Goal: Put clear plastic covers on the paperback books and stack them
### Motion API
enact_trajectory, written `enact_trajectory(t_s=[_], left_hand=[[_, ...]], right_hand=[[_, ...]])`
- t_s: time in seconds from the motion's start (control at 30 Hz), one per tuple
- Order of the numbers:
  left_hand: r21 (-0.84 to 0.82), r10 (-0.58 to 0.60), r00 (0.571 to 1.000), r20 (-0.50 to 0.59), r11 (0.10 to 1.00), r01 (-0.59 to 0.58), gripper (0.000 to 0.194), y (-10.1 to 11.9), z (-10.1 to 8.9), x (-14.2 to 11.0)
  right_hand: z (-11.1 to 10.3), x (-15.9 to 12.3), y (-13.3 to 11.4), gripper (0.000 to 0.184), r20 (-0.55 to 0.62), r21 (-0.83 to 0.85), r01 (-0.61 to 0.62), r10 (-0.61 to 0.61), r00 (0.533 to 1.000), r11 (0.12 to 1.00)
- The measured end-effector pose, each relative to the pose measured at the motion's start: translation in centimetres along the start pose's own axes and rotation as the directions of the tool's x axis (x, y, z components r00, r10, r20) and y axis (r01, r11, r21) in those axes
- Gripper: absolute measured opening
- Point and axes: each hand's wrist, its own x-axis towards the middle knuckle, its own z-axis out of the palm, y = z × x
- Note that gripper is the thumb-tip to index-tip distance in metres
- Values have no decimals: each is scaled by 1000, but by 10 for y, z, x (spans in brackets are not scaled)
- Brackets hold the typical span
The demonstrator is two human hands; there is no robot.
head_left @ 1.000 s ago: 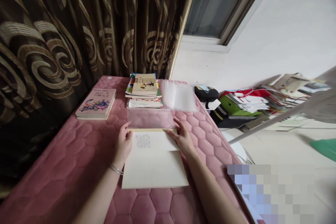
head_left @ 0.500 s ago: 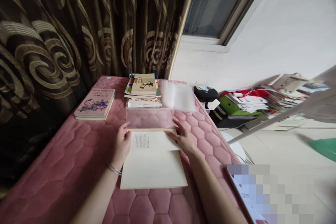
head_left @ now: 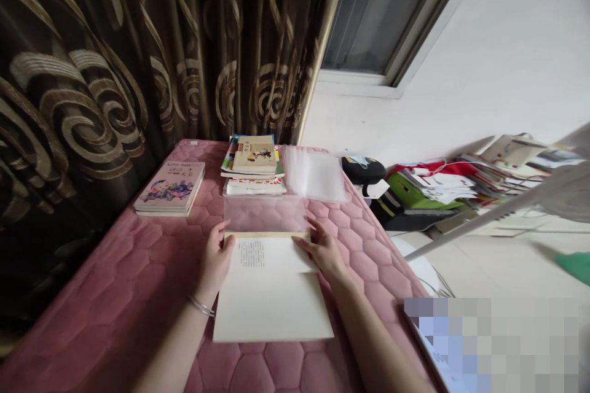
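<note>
An opened book (head_left: 274,304) lies in front of me on the pink quilted mattress, its pages pale and a block of small print near the upper left. A clear plastic book cover (head_left: 266,214) stretches out flat beyond the book's far edge. At the upper left corner my left hand (head_left: 218,261) pinches the book edge between thumb and fingers, a bracelet on its wrist. My right hand (head_left: 326,253) grips the opposite upper corner, thumb on top of the page. The fingertips under the book and cover are partly hidden.
Beyond the cover stands a stack of books (head_left: 255,156), with a pile of clear plastic covers (head_left: 318,177) to its right. Pink-covered books (head_left: 170,187) lie at the left. Past the mattress's right edge are a pale pole (head_left: 479,215) and piled papers and books (head_left: 442,187).
Everything in view sits slightly lower, as the camera has tilted a little. Both hands keep their hold on the book's upper corners.
</note>
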Motion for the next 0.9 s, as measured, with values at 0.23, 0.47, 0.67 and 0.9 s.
enact_trajectory(t_s=[0.23, 0.47, 0.67, 0.9], left_hand=[[-5, 12, 1000, -16, 1000, -12, 45, -1, -1, 0], [39, 60, 998, -16, 997, -59, 43, -5, -3, 0], [27, 41, 999, -27, 999, -40, 43, -3, -1, 0], [84, 50, 998, -40, 995, -47, 39, -2, -1, 0]], right_hand=[[1, -1, -4, 83, 3, -3, -38, 38, 999, 999], [0, -2, -8, 55, 82, 62, -70, 65, 994, 996], [-1, 2, -1, 57, 57, 46, -40, 38, 998, 998], [1, 2, -1, 50, 12, 38, -14, 14, 1000, 999]])
